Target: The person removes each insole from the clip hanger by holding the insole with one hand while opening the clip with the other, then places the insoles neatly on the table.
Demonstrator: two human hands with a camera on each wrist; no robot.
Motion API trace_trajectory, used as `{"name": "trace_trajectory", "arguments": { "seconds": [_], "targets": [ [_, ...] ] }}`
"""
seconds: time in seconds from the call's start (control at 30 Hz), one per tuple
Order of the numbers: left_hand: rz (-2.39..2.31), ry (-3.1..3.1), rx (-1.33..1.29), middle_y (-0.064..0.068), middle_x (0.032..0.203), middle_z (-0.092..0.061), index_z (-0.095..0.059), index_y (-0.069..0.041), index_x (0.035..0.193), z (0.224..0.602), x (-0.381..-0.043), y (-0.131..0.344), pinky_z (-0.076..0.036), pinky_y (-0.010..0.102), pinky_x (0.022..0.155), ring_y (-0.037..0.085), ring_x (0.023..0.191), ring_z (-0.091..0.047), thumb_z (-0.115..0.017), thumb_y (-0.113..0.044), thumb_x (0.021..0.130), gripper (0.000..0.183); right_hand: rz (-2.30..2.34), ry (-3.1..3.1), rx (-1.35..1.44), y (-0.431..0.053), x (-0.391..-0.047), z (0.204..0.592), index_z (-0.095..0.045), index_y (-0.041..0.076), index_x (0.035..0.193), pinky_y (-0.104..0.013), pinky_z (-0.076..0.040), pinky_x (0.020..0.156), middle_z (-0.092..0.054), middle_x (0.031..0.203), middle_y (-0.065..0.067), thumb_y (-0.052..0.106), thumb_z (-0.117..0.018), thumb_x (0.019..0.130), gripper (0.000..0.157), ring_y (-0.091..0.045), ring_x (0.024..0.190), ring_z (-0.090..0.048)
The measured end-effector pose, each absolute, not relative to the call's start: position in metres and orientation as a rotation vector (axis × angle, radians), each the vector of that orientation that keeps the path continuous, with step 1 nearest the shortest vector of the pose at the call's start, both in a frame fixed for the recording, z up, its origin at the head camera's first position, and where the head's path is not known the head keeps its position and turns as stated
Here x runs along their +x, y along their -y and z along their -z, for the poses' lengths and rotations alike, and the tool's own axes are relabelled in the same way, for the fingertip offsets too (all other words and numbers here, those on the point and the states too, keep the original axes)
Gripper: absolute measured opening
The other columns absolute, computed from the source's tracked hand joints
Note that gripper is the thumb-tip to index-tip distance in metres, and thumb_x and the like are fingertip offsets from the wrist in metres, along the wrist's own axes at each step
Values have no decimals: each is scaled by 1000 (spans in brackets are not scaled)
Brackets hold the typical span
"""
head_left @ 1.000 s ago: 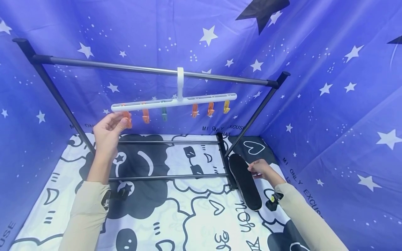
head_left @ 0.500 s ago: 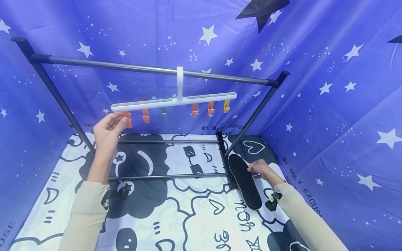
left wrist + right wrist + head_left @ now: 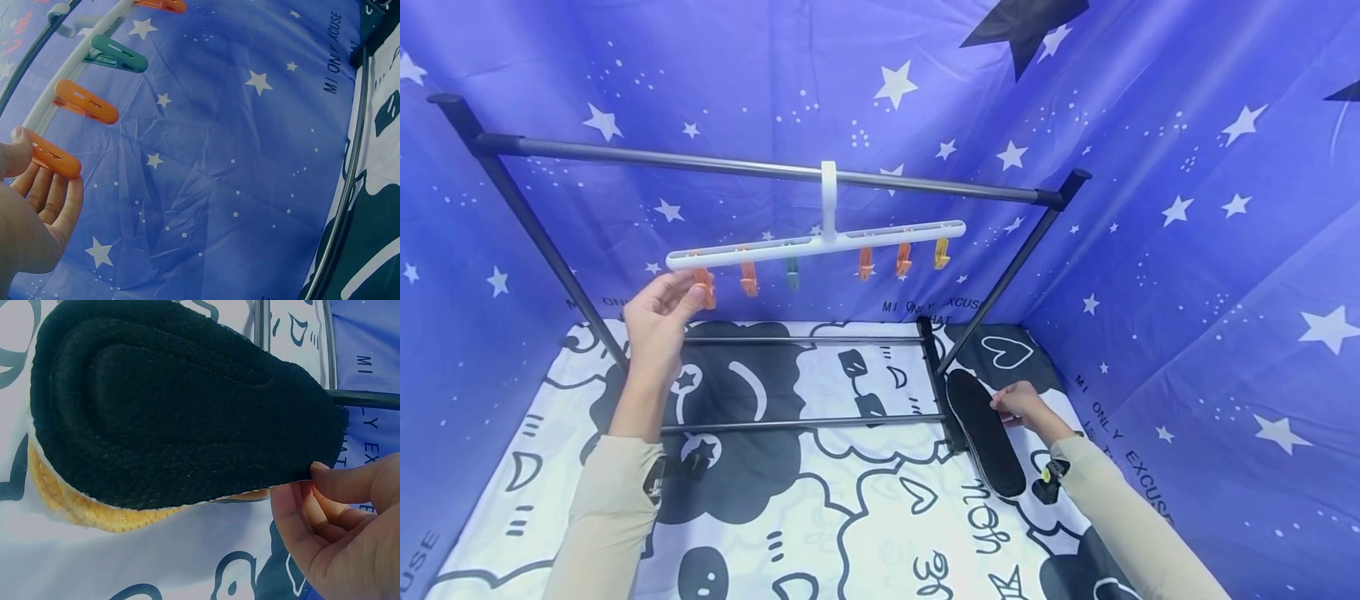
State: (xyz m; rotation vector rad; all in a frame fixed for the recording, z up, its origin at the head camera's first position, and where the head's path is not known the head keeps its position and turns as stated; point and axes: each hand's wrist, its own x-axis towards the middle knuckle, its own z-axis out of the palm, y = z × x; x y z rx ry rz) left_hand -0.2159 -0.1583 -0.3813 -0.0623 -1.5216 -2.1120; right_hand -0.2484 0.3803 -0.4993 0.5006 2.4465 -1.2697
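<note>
My left hand (image 3: 653, 327) pinches the leftmost orange clothespin (image 3: 704, 287) on a white hanger (image 3: 790, 247). The left wrist view shows the thumb on one side of that clothespin and the fingers on the other. My right hand (image 3: 1024, 405) holds a black shoe insole (image 3: 987, 435) by its edge, beside the rack's right foot. Up close, the insole has a thin white rim, and a yellow-orange textured layer (image 3: 112, 519) shows under it; whether this is a second insole I cannot tell.
The hanger's hook hangs on the top bar (image 3: 670, 157) of a dark metal rack. Along the hanger are more orange clothespins (image 3: 748, 278), a green one (image 3: 792, 273) and a yellow one (image 3: 942, 254). A cartoon-print cloth (image 3: 880, 492) lies below; blue star-print curtains (image 3: 1210, 275) surround it.
</note>
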Motion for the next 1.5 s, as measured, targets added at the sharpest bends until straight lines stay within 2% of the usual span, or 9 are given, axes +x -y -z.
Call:
{"name": "trace_trajectory", "arguments": {
  "seconds": [0.3,0.57,0.9,1.07,1.5],
  "targets": [
    [2112,1523,-67,-6,89,-78,-76,-4,102,383,-212,160,-60,16,77,6,79,-73,-70,3,92,13,1273,-2451,495,-374,-245,498,-63,0,80,-32,-59,61,-60,66,2,-4,-61,90,11,-14,63,-60],
    [2143,1473,-109,-2,89,-78,-75,1,103,381,-213,160,-61,18,74,8,76,-73,-69,5,92,13,1272,-2472,526,-373,-244,500,-65,1,78,-30,-59,59,-61,65,2,-3,-62,89,12,-12,62,-60],
    [2114,1472,-98,-3,89,-78,-75,-3,100,378,-212,159,-61,18,74,8,77,-72,-73,1,91,11,1260,-2516,549,-371,-239,499,-64,-1,79,-31,-60,57,-58,65,1,-3,-64,88,9,-13,60,-59],
    [2103,1466,-79,-4,89,-78,-75,-4,100,373,-212,158,-61,18,74,8,77,-72,-71,3,92,12,1254,-2521,558,-369,-236,497,-63,-3,81,-33,-61,59,-60,65,-1,-3,-65,88,7,-14,61,-61],
    [2087,1464,-65,-4,88,-78,-75,-5,98,368,-211,158,-61,18,73,8,75,-72,-73,2,91,11,1282,-2533,543,-369,-240,498,-64,-1,78,-33,-61,59,-61,67,1,-3,-65,87,9,-13,61,-60]
  ]
}}
